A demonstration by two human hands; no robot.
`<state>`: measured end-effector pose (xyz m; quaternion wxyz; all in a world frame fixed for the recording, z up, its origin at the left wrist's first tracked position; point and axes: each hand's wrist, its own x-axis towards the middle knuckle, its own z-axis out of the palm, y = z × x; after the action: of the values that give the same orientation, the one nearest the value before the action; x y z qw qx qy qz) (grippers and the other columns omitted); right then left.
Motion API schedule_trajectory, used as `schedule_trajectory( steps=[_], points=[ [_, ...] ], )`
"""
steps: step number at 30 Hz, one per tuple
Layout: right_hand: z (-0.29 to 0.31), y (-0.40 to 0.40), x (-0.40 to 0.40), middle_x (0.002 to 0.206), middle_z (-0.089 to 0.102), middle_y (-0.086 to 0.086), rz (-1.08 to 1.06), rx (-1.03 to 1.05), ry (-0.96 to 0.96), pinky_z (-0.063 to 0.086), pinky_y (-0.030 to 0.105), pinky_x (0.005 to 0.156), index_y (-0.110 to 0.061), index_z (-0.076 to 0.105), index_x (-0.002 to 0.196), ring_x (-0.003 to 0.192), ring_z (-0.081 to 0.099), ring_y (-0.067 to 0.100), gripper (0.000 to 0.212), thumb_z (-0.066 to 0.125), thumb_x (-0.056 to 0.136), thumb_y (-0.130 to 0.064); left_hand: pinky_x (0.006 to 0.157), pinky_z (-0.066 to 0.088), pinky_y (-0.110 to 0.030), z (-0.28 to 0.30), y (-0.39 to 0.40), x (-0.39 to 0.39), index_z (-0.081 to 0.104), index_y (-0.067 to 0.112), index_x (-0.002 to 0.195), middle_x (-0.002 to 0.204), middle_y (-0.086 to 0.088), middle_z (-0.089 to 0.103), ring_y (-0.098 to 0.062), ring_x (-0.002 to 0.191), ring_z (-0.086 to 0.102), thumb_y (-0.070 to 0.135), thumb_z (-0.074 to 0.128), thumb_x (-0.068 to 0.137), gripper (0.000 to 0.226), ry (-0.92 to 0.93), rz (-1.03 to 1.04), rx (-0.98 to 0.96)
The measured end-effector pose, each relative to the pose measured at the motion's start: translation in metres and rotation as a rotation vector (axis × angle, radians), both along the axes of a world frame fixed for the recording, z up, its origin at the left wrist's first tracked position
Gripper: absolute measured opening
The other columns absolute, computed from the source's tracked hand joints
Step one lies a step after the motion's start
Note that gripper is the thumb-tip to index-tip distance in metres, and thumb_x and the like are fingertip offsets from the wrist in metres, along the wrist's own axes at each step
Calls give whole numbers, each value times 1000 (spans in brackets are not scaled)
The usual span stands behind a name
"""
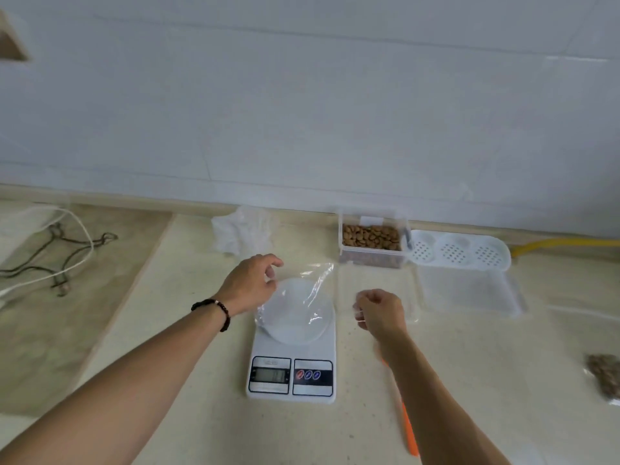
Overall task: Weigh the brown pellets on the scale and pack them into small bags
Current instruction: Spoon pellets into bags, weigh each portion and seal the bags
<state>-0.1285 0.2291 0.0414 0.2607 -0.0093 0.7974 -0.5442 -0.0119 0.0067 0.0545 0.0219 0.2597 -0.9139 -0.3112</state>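
Left hand (251, 284) pinches a crinkled clear bag (302, 307) on the scale's (291, 364) round platform.

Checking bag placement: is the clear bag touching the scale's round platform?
Touching. In the head view the clear bag lies draped across the scale's round platform, its edge held by the left hand.

One scale (291, 360), two hands (250, 285) (380, 312)
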Motion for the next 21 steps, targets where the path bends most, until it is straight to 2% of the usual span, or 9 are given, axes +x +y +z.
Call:
schedule_trajectory(
  steps=[3,9,11,13,15,17,21],
  points=[
    [-14,-7,5,81,69,13,20,79,-12,52,28,58,-8,65,94,63,60,18,11,60,86,-5,82,46,-26,-15,-15,2,59,20,123,110,1,55,-12,81,54,16,62,89,35,-14,28,-14],
    [-32,-13,10,85,69,11,66,191,-47,49,28,59,-8,57,118,66,62,17,34,65,85,-6,92,48,-33,-33,-22,4,57,18,128,128,-5,47,-19,89,58,19,61,91,37,-50,30,-1],
    [-34,-13,11,92,68,11,80,226,-32,54,31,66,-9,54,124,74,65,19,38,65,87,-10,93,48,-34,-36,-22,8,52,17,133,133,-6,43,-22,97,59,22,59,92,42,-64,31,-1],
    [-33,-12,13,107,66,9,92,274,6,56,39,80,-11,50,129,89,64,22,42,63,90,-18,95,47,-34,-36,-20,15,47,15,139,137,-8,40,-25,111,54,23,59,93,48,-51,39,-32],
    [-28,-9,17,121,61,8,98,322,85,52,38,88,-13,47,134,101,60,23,43,58,94,-24,94,46,-36,-37,-16,25,43,12,141,139,-11,40,-28,123,45,25,58,93,52,-21,46,-124],
    [-23,-5,28,131,55,8,113,359,219,47,34,90,-12,45,135,111,57,25,43,55,96,-27,94,46,-40,-38,-8,40,41,11,142,141,-13,40,-32,126,41,27,56,94,53,-3,37,-216],
    [-25,12,61,133,52,8,216,434,546,42,34,94,-13,48,133,117,52,24,39,49,97,-30,95,48,-47,-48,20,79,43,6,139,138,-17,45,-36,129,42,31,56,92,55,46,9,-333]
  ],
)
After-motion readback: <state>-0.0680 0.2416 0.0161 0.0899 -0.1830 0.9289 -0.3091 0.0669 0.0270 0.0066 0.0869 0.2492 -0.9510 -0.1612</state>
